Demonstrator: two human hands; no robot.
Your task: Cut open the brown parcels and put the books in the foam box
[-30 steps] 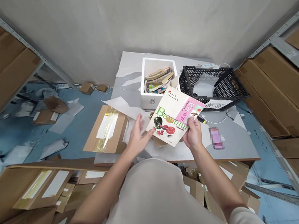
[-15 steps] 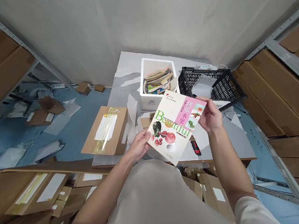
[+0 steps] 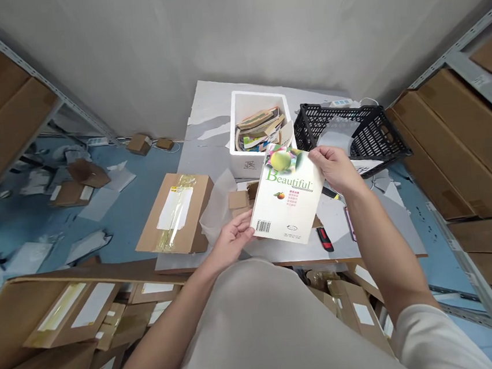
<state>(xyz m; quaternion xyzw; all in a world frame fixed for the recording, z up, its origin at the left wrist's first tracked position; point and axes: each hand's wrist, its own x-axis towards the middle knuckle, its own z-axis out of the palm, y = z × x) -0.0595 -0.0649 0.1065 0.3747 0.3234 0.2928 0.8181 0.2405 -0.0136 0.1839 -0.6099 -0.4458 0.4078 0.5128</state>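
Between my two hands I hold a thin white book (image 3: pixel 288 198), its back cover with a barcode and a green fruit picture facing up. My left hand (image 3: pixel 234 238) is closed on its lower left corner. At the upper right corner my right hand (image 3: pixel 333 164) pinches the edge. Just beyond the book stands a white foam box (image 3: pixel 248 164) filled with several books and booklets (image 3: pixel 262 128). Beneath the book, a small cardboard box (image 3: pixel 239 201) is partly hidden. A red and black box cutter (image 3: pixel 325 239) lies on the table near its right side.
A taped carton (image 3: pixel 179 211) sits on the table (image 3: pixel 204 110) at left. The black plastic crate (image 3: pixel 356 133) at right holds white sheets. A phone (image 3: pixel 349 224) lies near my right forearm. Cartons (image 3: pixel 67 317) fill the space below; loaded shelves flank both sides.
The book has been turned over, from its front cover with the pink panel to its back cover. My right hand has shifted slightly left and up along the edge.
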